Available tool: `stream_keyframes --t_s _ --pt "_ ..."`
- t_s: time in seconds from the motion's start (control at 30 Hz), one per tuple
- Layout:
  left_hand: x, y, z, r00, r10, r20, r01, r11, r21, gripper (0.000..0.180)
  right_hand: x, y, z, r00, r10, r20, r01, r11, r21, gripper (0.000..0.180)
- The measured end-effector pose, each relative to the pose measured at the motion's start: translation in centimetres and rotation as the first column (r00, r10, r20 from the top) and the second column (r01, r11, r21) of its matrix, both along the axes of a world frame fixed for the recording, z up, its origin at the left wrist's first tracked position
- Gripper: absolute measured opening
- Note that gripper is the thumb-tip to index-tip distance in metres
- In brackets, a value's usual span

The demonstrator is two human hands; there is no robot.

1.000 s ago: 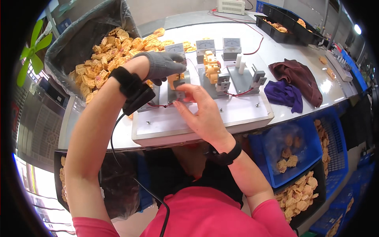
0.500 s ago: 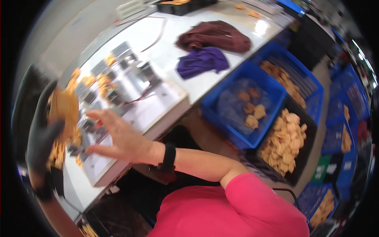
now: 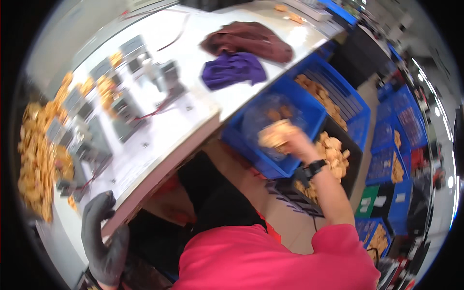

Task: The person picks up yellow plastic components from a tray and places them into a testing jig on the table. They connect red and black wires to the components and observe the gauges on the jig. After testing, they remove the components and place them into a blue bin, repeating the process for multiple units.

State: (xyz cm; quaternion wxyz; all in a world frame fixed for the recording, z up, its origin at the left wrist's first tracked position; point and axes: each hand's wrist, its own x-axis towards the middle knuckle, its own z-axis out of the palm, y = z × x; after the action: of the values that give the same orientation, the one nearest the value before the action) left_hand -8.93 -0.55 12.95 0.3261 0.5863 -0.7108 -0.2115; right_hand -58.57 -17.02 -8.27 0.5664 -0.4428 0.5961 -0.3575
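My right hand (image 3: 300, 144), bare with a black band at the wrist, reaches out over the blue crate (image 3: 235, 136) on the right. Its fingers are closed on a tan-yellow piece (image 3: 274, 135), blurred by motion, so its exact kind is unclear. Below it in the crate lie clear plastic film and several brownish pieces (image 3: 280, 114). My left hand (image 3: 104, 237), in a dark grey glove, is at the table's front edge. Its fingers are bent and apart from the thumb, with nothing seen between them.
A white board with grey metal blocks (image 3: 126, 107) and red wires stands on the white table. Tan pieces (image 3: 36, 164) are heaped at its left. Purple cloth (image 3: 233, 71) and brown cloth (image 3: 249, 41) lie farther back. A black crate (image 3: 355, 166) of tan pieces adjoins the blue one.
My right hand has swung from the table's blocks to over the blue crate, now with a tan-yellow piece. My left hand has let go of a tan piece and come down nearer me.
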Motion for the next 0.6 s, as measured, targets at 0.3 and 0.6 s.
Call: stream_keyframes --t_s 0.3,0.6 --pt "5.3 2.7 -6.3 0.776 0.620 0.115 -0.465 0.686 -0.559 0.042 -9.0 -3.3 0.6 0.856 -0.517 0.019 0.508 0.832 -0.223 0.042" --pt "7.4 0.3 -10.3 0.699 0.595 -0.395 -0.712 0.628 -0.315 0.044 18.4 -1.2 15.3 0.945 0.190 -0.267 -0.309 0.788 -0.533 0.014"
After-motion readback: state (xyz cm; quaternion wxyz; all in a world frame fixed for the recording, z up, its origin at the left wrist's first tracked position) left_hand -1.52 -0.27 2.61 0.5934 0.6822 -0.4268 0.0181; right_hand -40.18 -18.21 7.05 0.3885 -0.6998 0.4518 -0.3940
